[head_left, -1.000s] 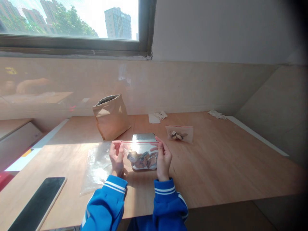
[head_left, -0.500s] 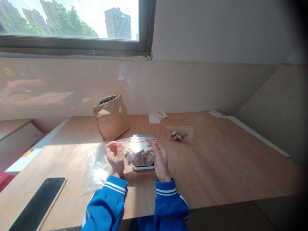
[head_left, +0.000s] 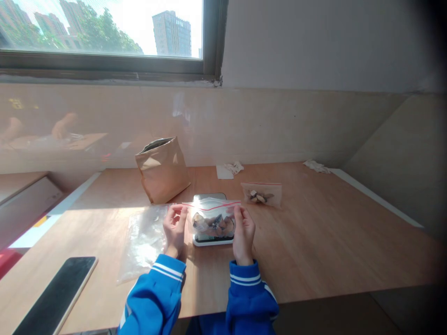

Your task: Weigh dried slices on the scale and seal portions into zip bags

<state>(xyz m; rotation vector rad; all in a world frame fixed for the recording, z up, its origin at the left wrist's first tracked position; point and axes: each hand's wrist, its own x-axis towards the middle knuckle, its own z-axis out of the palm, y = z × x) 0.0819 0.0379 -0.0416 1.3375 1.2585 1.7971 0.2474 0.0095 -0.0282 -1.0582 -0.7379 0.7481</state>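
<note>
A clear zip bag (head_left: 213, 222) with a red seal line holds brownish, irregular dried pieces. My left hand (head_left: 175, 228) pinches its upper left corner, and my right hand (head_left: 243, 231) pinches the upper right one. The bag hangs over a digital scale (head_left: 206, 242), hiding most of the scale's top. Part of the scale's dark display shows under the bag, too small to read. Beside my left hand lies a flat clear plastic bag (head_left: 141, 244). Further back on the right, a second zip bag (head_left: 261, 194) with similar pieces rests on the table.
A brown paper bag (head_left: 162, 170) stands with its top open at the back left. A phone (head_left: 57, 295) lies at the table's front left. White paper (head_left: 224, 172) and crumpled tissue (head_left: 316, 166) lie along the back edge, near the tiled wall (head_left: 279, 125).
Both hands have moved a little to the right, carrying the zip bag with them. More of the scale's front display now shows beneath it.
</note>
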